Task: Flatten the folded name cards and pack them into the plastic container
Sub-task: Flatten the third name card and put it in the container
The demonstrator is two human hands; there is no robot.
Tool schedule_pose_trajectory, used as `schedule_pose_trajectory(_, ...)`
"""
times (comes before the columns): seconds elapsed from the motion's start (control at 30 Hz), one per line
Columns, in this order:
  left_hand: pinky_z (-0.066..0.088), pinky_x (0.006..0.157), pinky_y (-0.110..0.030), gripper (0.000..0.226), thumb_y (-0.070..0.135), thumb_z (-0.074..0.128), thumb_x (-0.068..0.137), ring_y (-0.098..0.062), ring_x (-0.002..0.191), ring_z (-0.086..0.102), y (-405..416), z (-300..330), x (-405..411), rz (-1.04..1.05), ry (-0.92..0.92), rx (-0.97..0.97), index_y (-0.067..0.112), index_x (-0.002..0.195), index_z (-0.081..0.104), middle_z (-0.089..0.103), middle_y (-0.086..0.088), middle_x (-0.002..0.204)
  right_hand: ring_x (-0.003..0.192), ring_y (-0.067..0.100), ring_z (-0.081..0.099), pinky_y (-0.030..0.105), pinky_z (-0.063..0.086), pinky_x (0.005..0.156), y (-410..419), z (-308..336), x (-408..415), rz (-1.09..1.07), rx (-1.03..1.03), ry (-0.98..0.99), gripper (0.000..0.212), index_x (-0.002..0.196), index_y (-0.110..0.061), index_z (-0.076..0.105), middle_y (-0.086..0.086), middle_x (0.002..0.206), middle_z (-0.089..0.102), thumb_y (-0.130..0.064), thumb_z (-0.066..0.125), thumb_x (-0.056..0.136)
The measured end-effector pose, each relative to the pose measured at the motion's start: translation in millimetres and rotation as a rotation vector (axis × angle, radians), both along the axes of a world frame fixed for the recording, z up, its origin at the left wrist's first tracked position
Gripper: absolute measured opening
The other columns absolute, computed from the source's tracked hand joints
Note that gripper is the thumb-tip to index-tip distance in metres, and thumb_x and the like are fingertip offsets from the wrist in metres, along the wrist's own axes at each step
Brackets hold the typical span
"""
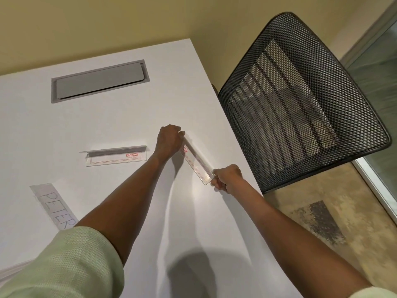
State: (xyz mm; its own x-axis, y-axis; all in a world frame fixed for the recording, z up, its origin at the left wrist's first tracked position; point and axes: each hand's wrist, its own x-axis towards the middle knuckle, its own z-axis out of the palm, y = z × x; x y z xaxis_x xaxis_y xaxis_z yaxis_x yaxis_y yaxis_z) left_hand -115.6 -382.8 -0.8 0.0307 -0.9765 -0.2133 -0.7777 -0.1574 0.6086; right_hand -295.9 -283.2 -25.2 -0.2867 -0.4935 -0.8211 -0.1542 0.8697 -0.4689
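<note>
item: clear folded plastic name card, near right edge of white surface | handling: light, stiff, slick; hold by ends | hands: left hand grasps far end, right hand grasps near end

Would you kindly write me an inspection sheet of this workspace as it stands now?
Surface: white table, grey hatch set in it.
Job's things: clear holder held at both ends; second holder lying left of it; flat PETER card near left edge. Container: nothing seen.
Clutter: nothing seen.
Grippers: left hand grips far end, right hand near end.
Cables: nothing seen.
Surroundings: mesh chair, beige wall, mottled floor.
</note>
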Motion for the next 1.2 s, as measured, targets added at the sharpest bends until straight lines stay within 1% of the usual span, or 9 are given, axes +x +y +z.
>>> schedule_pose_trajectory(0.07, 0.049, 0.091, -0.040, 0.030, 0.022, 0.050, 0.094, -0.036, 0.106, 0.060, -1, -1, 0, 0.006, -0.008, -0.021, -0.001, 0.100, 0.068, 0.072, -0.018, 0.104, 0.038, 0.020, 0.049, 0.012, 0.033, 0.031, 0, 1, 0, -0.010, 0.000, -0.004, 0.017, 0.073, 0.003, 0.064, 0.019, 0.064, 0.065, -0.009, 0.062, 0.086)
schedule_pose_trajectory(0.3, 0.043, 0.062, -0.035, 0.035, 0.023, 0.057, 0.086, -0.028, 0.059, 0.036, 0, -1, 10, 0.063, -0.037, -0.063, 0.010, 0.054, 0.056, 0.042, -0.013, 0.054, 0.035, 0.019, 0.050, 0.015, 0.038, 0.033, 1, 3, 2, -0.037, -0.009, -0.010, 0.011, 0.077, 0.003, 0.063, 0.019, 0.068, 0.063, -0.003, 0.062, 0.086)
schedule_pose_trajectory(0.4, 0.047, 0.064, -0.036, 0.028, 0.025, 0.061, 0.082, -0.021, 0.060, 0.035, 5, 1, 20, 0.086, -0.029, -0.064, 0.021, 0.059, 0.047, 0.038, -0.004, 0.059, 0.027, 0.017, 0.046, 0.020, 0.047, 0.040, 2, 2, 5, -0.042, -0.021, 0.009, 0.011, 0.075, 0.003, 0.063, 0.019, 0.067, 0.063, -0.002, 0.063, 0.085)
schedule_pose_trajectory(0.6, 0.057, 0.074, -0.031, 0.011, 0.021, 0.069, 0.073, -0.021, 0.071, 0.070, 27, -1, 41, 0.339, 0.128, -0.077, 0.013, 0.074, 0.077, 0.076, -0.006, 0.076, 0.038, 0.021, 0.051, 0.023, 0.045, 0.042, 7, 5, 15, -0.016, -0.046, 0.045, 0.014, 0.075, 0.005, 0.066, 0.019, 0.062, 0.068, -0.007, 0.066, 0.083)
schedule_pose_trajectory(0.9, 0.052, 0.075, -0.025, 0.018, 0.021, 0.075, 0.062, -0.017, 0.077, 0.067, 65, -3, 71, 0.597, 0.343, -0.021, 0.019, 0.080, 0.076, 0.073, 0.002, 0.076, 0.070, 0.028, 0.071, 0.036, 0.058, 0.071, -2, 15, 30, 0.187, -0.091, 0.331, 0.011, 0.080, -0.002, 0.067, 0.013, 0.077, 0.073, -0.011, 0.069, 0.074)
schedule_pose_trajectory(1.0, 0.045, 0.068, -0.026, 0.028, 0.025, 0.075, 0.060, -0.022, 0.063, 0.053, 80, -7, 77, 0.602, 0.333, -0.013, 0.016, 0.061, 0.048, 0.054, -0.008, 0.060, 0.075, 0.027, 0.071, 0.028, 0.053, 0.065, 0, 14, 32, 0.228, -0.150, 0.445, 0.015, 0.081, -0.009, 0.065, 0.009, 0.086, 0.073, -0.021, 0.072, 0.077)
schedule_pose_trajectory(1.03, 0.049, 0.075, -0.028, 0.030, 0.024, 0.076, 0.061, -0.024, 0.068, 0.059, 85, -8, 79, 0.621, 0.341, 0.002, 0.002, 0.078, 0.065, 0.064, -0.013, 0.069, 0.073, 0.026, 0.069, 0.027, 0.050, 0.063, 1, 13, 32, 0.233, -0.178, 0.479, 0.014, 0.079, -0.011, 0.063, 0.008, 0.087, 0.072, -0.022, 0.072, 0.077)
schedule_pose_trajectory(1.07, 0.052, 0.082, -0.028, 0.023, 0.024, 0.079, 0.062, -0.020, 0.076, 0.067, 91, -10, 81, 0.634, 0.369, 0.011, 0.019, 0.084, 0.077, 0.073, -0.007, 0.076, 0.073, 0.026, 0.067, 0.026, 0.048, 0.061, 2, 12, 32, 0.241, -0.203, 0.515, 0.013, 0.078, -0.013, 0.062, 0.008, 0.087, 0.071, -0.021, 0.072, 0.077)
schedule_pose_trajectory(1.2, 0.054, 0.086, -0.028, 0.027, 0.020, 0.085, 0.061, -0.011, 0.082, 0.071, 113, -13, 90, 0.627, 0.431, 0.049, 0.017, 0.086, 0.076, 0.077, -0.003, 0.084, 0.073, 0.028, 0.062, 0.027, 0.047, 0.062, 6, 5, 28, 0.295, -0.266, 0.589, 0.006, 0.079, -0.013, 0.066, 0.007, 0.085, 0.066, -0.019, 0.067, 0.078)
